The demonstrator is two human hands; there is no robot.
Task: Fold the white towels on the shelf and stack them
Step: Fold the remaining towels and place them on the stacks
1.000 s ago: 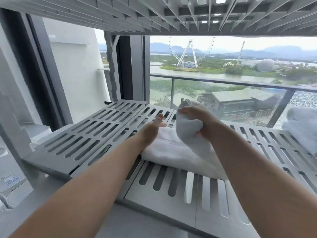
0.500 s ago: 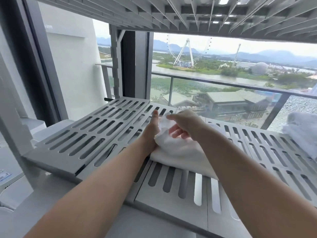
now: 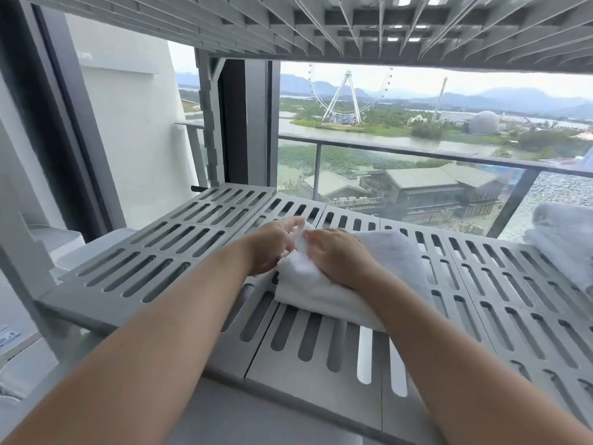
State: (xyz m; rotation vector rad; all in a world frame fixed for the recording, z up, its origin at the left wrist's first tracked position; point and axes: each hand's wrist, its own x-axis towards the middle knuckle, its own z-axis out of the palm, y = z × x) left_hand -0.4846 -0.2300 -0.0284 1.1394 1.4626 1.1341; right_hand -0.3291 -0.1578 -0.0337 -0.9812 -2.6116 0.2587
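Note:
A white towel (image 3: 324, 290) lies folded in layers on the grey slotted shelf (image 3: 179, 252), near its middle. My left hand (image 3: 271, 244) pinches the towel's left far corner between thumb and fingers. Flat on top of the towel, palm down, my right hand (image 3: 337, 255) presses the fabric just right of that corner. Part of the towel's top is hidden under both hands.
More white towels (image 3: 564, 239) sit in a pile at the shelf's far right edge. Another slotted shelf (image 3: 353, 24) hangs close overhead. Behind the shelf is a window with a balcony railing (image 3: 417, 152). A dark frame post (image 3: 247, 123) stands at the back left.
My right hand brought the lifted towel end down to the left and now lies flat on it. My left hand went from resting beside the towel to pinching its corner.

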